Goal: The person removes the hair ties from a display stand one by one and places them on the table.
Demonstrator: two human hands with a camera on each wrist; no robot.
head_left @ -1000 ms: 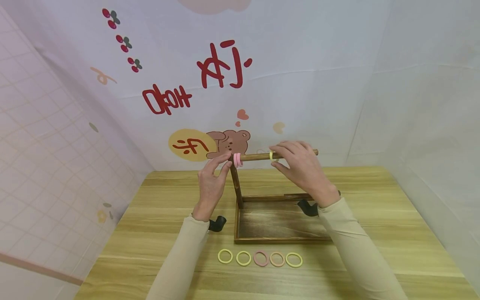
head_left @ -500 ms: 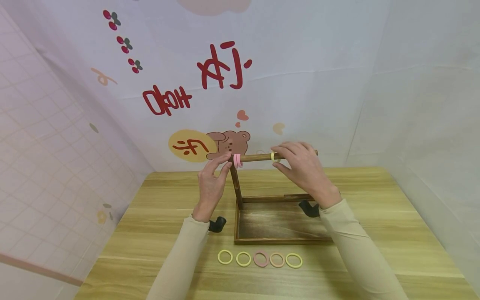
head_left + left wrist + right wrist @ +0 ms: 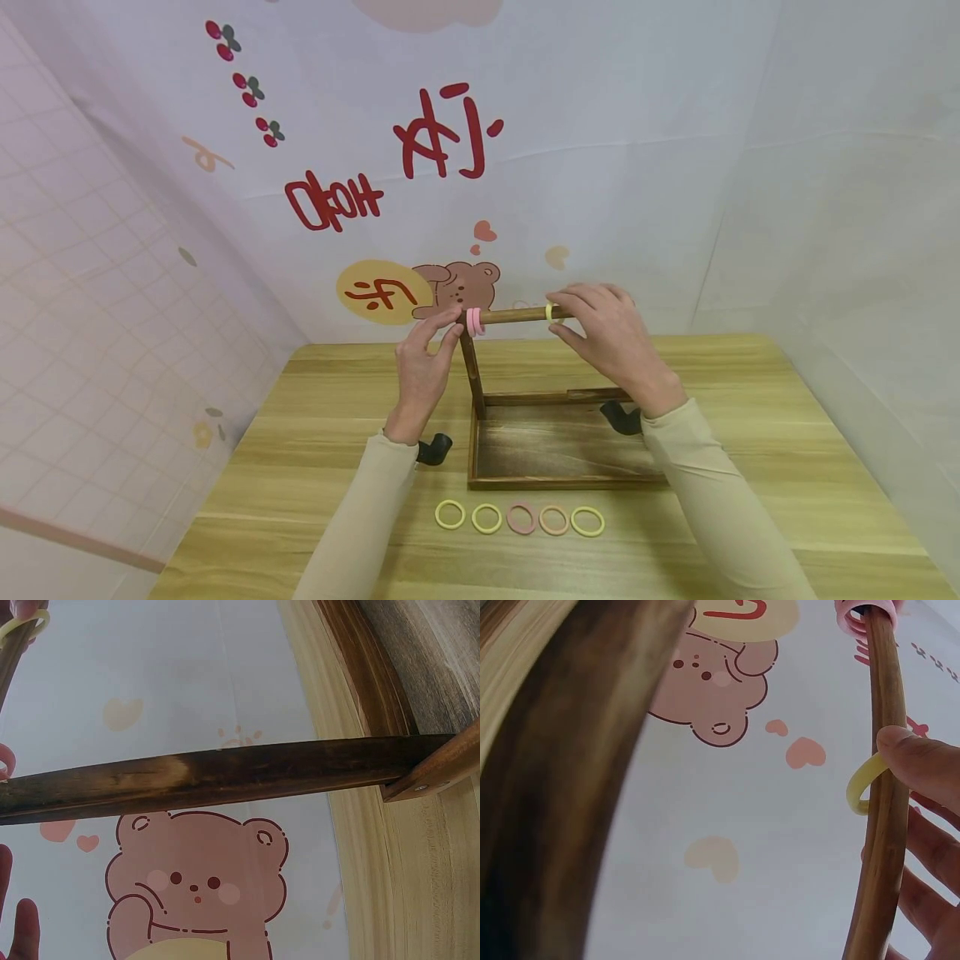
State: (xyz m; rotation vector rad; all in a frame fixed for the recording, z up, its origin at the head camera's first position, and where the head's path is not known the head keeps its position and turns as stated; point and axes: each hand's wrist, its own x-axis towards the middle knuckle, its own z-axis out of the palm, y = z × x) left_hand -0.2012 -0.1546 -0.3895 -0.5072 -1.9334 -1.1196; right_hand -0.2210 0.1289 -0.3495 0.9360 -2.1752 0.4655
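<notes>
A wooden stand has an upright post (image 3: 472, 375) and a horizontal rod (image 3: 513, 316) at its top. Two pink rings (image 3: 474, 322) hang on the rod beside the post. My left hand (image 3: 425, 367) grips the top of the post with thumb and fingertips, right next to those rings. Farther right, my right hand (image 3: 611, 342) pinches a yellow ring (image 3: 550, 312) that goes around the rod. In the right wrist view the thumb presses the yellow ring (image 3: 862, 784) against the rod (image 3: 886, 825). The rod's right end is hidden behind my right hand in the head view.
Below the rod is the stand's tray base (image 3: 562, 482). In front of it, several rings lie in a row on the wooden table (image 3: 300, 500), among them a pink ring (image 3: 522, 518) and an orange ring (image 3: 554, 520). A printed cloth wall (image 3: 637, 167) rises behind.
My right hand has slid slightly to the right along the rod with the yellow ring, covering the rod's end. The left hand and the pink rings stay in place.
</notes>
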